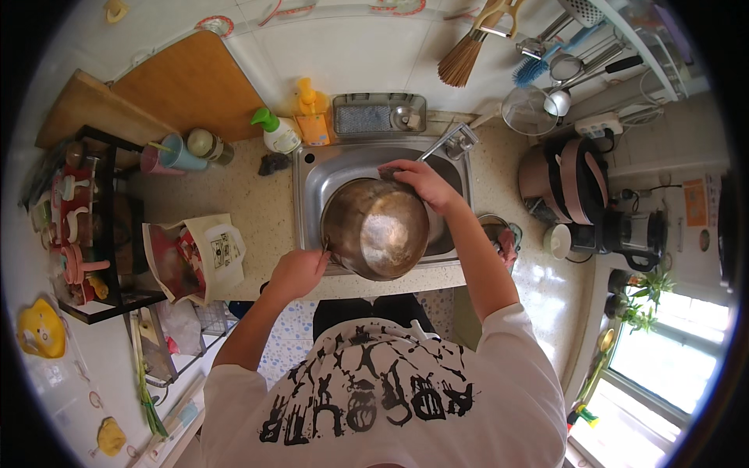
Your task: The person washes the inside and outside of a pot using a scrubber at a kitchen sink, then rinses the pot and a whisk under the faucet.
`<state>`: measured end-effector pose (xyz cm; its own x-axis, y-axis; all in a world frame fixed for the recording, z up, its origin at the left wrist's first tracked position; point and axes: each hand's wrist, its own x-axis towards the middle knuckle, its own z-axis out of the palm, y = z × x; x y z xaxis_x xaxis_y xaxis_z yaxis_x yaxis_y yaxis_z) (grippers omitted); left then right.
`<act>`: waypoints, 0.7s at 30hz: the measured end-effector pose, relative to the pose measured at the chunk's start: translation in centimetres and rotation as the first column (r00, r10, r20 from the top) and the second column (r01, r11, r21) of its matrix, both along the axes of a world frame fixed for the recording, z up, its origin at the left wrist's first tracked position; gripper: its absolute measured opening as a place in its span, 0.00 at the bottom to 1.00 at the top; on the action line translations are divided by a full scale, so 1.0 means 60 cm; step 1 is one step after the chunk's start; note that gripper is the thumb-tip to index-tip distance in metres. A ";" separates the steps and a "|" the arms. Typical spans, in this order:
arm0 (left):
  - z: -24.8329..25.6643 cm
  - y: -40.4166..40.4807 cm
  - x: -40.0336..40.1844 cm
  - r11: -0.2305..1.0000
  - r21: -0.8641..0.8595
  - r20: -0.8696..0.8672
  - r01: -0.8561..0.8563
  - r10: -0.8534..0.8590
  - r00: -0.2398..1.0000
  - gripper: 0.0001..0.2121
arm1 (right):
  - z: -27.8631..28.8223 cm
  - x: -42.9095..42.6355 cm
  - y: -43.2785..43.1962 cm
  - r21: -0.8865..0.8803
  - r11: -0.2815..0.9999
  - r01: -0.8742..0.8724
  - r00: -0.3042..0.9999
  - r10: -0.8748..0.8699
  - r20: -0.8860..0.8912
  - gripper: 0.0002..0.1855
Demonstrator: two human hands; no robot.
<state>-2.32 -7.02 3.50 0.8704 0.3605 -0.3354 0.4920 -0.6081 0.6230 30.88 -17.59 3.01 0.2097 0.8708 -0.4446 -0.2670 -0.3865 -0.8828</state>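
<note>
A large metal pot (380, 228) with a stained, browned outer surface is tipped over the steel sink (313, 175), its round bottom turned towards me. My left hand (298, 272) grips a thin handle or the rim at the pot's lower left. At the pot's upper right edge, my right hand (418, 178) presses a dark scouring pad (389, 172) against the metal, fingers curled over it. Behind my right hand, the faucet (453, 143) reaches over the back right corner of the basin. Whether water runs cannot be told.
Soap bottles (281, 133) and a sponge caddy (380, 114) line the back. Left are a paper bag (225, 257), cups (175, 152) and a black rack (111, 234). A rice cooker (562, 181) and a white bowl (557, 241) stand right; utensils (559, 70) hang above.
</note>
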 end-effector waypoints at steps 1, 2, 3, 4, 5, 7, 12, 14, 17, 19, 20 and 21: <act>0.009 -0.004 0.008 0.992 0.121 -0.035 0.039 -0.035 0.999 0.19 | 0.000 -0.005 0.006 -0.018 0.993 -0.118 0.973 0.119 0.197 0.18; 0.006 -0.008 0.014 0.992 0.121 -0.034 0.042 -0.038 0.999 0.19 | -0.003 -0.018 0.012 0.014 0.989 -0.147 0.936 0.134 0.326 0.17; 0.002 -0.012 0.015 0.989 0.141 -0.053 0.048 -0.041 0.998 0.19 | 0.003 -0.041 0.021 0.016 0.988 -0.153 0.936 0.140 0.322 0.17; -0.005 -0.015 0.019 0.985 0.160 -0.068 0.057 -0.047 0.997 0.19 | 0.019 -0.071 0.025 0.051 0.964 -0.260 0.778 0.178 0.603 0.17; -0.011 -0.020 0.025 0.985 0.162 -0.071 0.055 -0.044 0.996 0.19 | 0.027 -0.100 0.027 0.054 0.928 -0.368 0.542 0.167 0.823 0.17; -0.028 -0.025 0.037 0.991 0.136 -0.141 0.021 -0.002 0.990 0.18 | 0.025 -0.164 0.029 0.076 0.915 -0.397 0.376 0.087 0.923 0.17; -0.106 -0.018 0.037 0.976 -0.035 -0.067 -0.217 0.214 0.975 0.17 | -0.034 -0.260 -0.012 0.065 0.840 -0.538 -0.084 -0.130 0.988 0.21; -0.107 -0.010 0.037 0.951 -0.082 -0.055 -0.299 0.296 0.954 0.16 | -0.052 -0.256 -0.042 0.050 0.845 -0.533 -0.193 -0.179 0.965 0.22; -0.078 -0.008 0.046 0.785 -0.512 -0.038 -0.348 0.384 0.922 0.07 | -0.084 -0.220 -0.085 0.034 0.868 -0.495 -0.286 -0.200 0.937 0.26; -0.052 -0.005 0.051 0.335 -0.846 -0.250 -0.415 0.437 0.864 0.04 | -0.096 -0.188 -0.091 0.213 0.880 -0.425 -0.268 -0.347 0.899 0.25; -0.039 -0.008 0.053 0.335 -0.846 -0.250 -0.414 0.438 0.864 0.04 | -0.098 -0.172 -0.091 0.305 0.870 -0.387 -0.168 -0.392 0.904 0.27; -0.028 -0.014 0.056 0.313 -0.841 -0.271 -0.442 0.464 0.844 0.04 | -0.081 -0.162 -0.080 0.305 0.870 -0.386 -0.168 -0.392 0.905 0.27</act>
